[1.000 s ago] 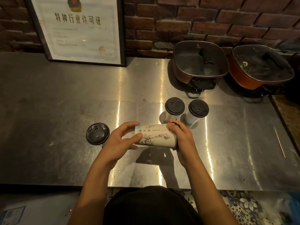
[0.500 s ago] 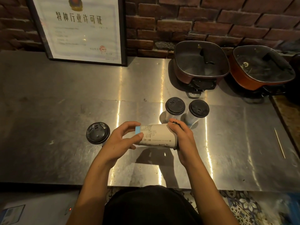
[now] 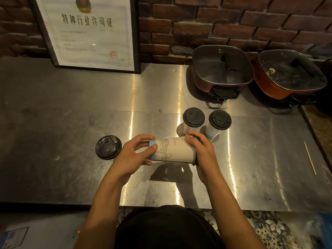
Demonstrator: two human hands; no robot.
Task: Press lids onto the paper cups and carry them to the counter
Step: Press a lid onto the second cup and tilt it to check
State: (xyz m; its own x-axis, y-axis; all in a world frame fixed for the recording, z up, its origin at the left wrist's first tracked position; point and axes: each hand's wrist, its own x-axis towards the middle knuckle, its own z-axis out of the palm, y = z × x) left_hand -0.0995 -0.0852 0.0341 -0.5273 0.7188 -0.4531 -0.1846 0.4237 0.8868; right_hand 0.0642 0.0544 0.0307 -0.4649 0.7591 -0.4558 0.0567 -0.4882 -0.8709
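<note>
Held paper cup (image 3: 173, 150) – cream, dark line-drawing print, light-blue band at base. Lids black – loose lid (image 3: 108, 147) too. Counter (image 3: 71, 123) silver steel; wall (image 3: 233, 20) red-brown brick.

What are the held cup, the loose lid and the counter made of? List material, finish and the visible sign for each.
Held cup: looks like matte paper, off-white with a printed line drawing and a blue band at its base.
Loose lid: probably moulded plastic, black, slight sheen, with a raised sip tab.
Counter: seemingly stainless steel sheet, brushed and scuffed, with streaky light reflections and a visible panel seam.
</note>
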